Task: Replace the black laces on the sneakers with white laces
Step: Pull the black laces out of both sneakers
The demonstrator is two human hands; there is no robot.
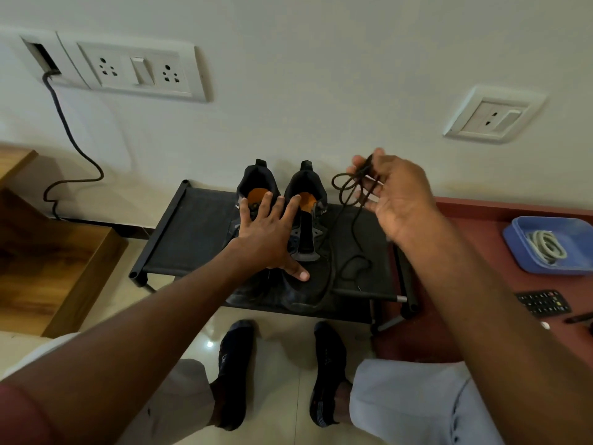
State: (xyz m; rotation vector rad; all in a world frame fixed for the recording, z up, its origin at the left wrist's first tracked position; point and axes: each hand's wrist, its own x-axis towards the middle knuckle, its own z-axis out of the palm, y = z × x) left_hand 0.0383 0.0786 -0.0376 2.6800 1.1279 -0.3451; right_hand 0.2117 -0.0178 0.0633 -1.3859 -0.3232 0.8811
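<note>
Two black sneakers with orange insoles stand side by side on a low black rack [179,232], heels toward the wall. My left hand [266,232] lies flat with spread fingers over the left sneaker [256,181], fingertips reaching both shoe openings. The right sneaker [306,220] has its tongue bare of lace. My right hand [398,200] is raised to the right of the shoes and pinches a looped black lace [348,187], whose tail hangs down and curls on the rack. White laces [547,245] lie coiled in a blue tray [526,236] at the right.
The tray sits on a red-brown surface [475,216] beside a black remote [544,303]. A wooden cabinet [48,252] stands at left. A cable [73,146] runs down the wall from a socket panel. My socked feet [234,370] rest on the tiled floor below the rack.
</note>
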